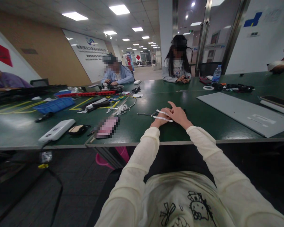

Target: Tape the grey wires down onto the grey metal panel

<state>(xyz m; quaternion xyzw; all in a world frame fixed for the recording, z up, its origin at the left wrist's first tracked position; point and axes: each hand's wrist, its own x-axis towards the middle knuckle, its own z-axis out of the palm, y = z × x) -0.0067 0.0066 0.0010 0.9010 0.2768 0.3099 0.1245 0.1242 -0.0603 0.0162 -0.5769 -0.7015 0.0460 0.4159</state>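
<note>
Head view: mounted on the wearer's head, facing forward and down. The shirt (180,192) is nearest, at lower frame; left hand (162,117) and right hand (179,115) lie mid-range above the table (153,101); ceiling (94,8) beyond.

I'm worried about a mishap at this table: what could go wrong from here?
The thin white strips across the left hand might slip or crease under the right hand. A snag on the black cable hanging over the table edge could drag the white device beside it.
</note>
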